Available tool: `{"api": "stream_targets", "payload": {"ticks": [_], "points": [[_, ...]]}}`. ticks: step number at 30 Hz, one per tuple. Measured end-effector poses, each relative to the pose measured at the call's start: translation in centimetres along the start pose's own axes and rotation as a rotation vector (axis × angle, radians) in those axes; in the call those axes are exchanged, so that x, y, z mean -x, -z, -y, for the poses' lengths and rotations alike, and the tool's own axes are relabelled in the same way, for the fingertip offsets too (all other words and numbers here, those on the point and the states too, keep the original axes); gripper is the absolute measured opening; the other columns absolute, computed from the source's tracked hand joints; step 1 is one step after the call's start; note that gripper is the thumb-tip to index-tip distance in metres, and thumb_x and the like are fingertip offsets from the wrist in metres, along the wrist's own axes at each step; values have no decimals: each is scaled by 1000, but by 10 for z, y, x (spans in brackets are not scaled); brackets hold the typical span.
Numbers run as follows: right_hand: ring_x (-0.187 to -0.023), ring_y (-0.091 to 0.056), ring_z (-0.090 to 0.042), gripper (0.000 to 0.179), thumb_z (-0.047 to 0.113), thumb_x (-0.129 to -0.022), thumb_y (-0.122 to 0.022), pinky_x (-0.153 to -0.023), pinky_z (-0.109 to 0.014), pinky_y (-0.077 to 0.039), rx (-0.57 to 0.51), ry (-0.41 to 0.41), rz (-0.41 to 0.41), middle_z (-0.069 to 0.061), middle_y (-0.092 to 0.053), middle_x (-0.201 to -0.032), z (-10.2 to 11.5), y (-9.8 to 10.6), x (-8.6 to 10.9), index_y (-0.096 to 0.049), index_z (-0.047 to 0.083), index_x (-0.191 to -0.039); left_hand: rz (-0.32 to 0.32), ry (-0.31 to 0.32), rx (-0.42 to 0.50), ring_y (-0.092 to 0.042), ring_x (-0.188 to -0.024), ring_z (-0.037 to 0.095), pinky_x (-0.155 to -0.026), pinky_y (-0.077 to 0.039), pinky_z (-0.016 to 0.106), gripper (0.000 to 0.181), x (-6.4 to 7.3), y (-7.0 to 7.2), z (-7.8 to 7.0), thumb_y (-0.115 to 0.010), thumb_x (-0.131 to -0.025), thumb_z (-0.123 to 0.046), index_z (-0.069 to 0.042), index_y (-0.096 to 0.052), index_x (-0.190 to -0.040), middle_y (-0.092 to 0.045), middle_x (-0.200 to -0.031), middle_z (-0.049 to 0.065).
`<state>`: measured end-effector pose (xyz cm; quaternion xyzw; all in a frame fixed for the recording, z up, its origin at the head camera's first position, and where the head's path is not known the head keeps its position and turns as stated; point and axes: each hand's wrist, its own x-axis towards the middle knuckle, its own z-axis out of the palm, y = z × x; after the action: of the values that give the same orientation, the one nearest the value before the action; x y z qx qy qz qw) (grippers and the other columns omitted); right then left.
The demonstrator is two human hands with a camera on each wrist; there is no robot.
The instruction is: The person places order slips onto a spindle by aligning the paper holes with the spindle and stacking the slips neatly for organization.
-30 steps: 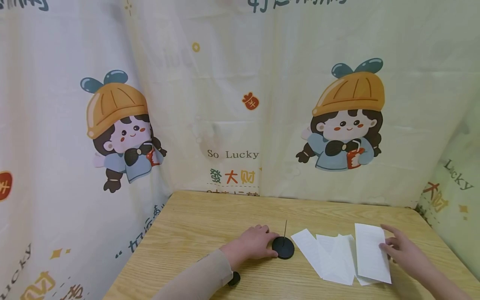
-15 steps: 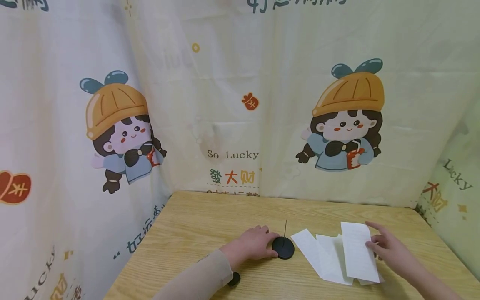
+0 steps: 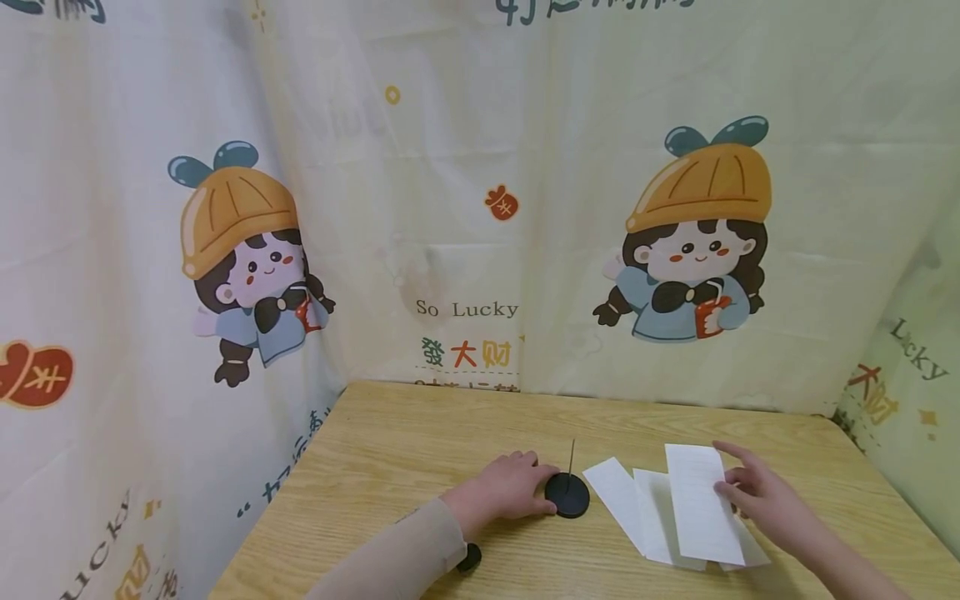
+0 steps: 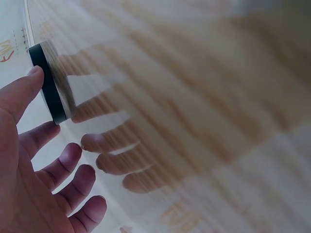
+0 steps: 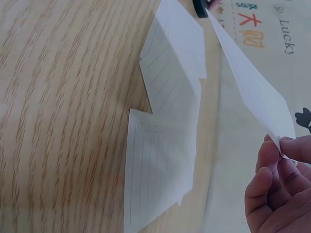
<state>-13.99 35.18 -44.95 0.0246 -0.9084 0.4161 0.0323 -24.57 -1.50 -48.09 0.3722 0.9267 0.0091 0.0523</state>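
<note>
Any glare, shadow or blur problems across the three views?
Head: fairly even light, though the held sheet shades the loose sheets below it; left wrist: dim and hazy, with the glossy tabletop mirroring the left hand; right wrist: soft shadow across the loose sheets, ruled lines faint.

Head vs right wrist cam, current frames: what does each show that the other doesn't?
Head only: the upright spike on the black base, and a small black round piece by the left sleeve.

Right wrist only: a row of small printed boxes on one of the loose sheets.

Both: the right hand pinching a raised sheet, the loose sheets, the black base (just its edge in right wrist), the wooden table and the printed backdrop.
</note>
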Motion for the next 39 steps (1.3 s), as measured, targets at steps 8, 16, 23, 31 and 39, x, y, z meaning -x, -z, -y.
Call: {"api": "stream_targets", "payload": {"ticks": [8, 16, 23, 31, 39], "points": [[-66, -50, -9, 61, 4, -96, -62, -56, -27, -45, -9, 11, 5, -8, -64, -90, 5, -6, -4, -29, -5, -147, 3, -5, 1, -50, -91, 10, -82, -45, 30, 59, 1, 1, -1, -65, -87, -61, -36, -54, -140, -54, -105, -6], [-69, -52, -9, 62, 2, -96, -62, -57, -28, -46, -76, 37, 27, -9, -63, -89, 13, -14, -7, -29, -4, -148, -8, -1, -12, -50, -90, 10, -81, -46, 29, 59, 1, 0, -1, -65, -87, -62, -35, -55, -140, -54, -104, -6], [-67, -51, -10, 63, 2, -95, -63, -57, -27, -45, -75, 48, 25, -8, -62, -88, 18, -18, -10, -30, -2, -149, -4, -4, -5, -52, -93, 10, -83, -46, 30, 60, 0, -1, -1, -65, -88, -61, -35, -54, -140, -56, -107, -6], [-67, -52, -10, 62, 2, -95, -63, -56, -28, -45, -88, 72, 19, -8, -63, -87, 24, -22, -13, -32, -1, -148, -4, 1, -1, -52, -95, 11, -85, -47, 30, 59, 0, -2, -2, -65, -87, -61, -36, -54, -140, -56, -109, -6], [-70, -53, -9, 61, 4, -95, -64, -58, -27, -46, -108, 108, 6, -6, -64, -89, 30, -27, -15, -33, 0, -148, -7, 7, -2, -53, -98, 11, -86, -47, 30, 59, 2, 1, -4, -66, -87, -60, -36, -55, -139, -57, -111, -6]]}}
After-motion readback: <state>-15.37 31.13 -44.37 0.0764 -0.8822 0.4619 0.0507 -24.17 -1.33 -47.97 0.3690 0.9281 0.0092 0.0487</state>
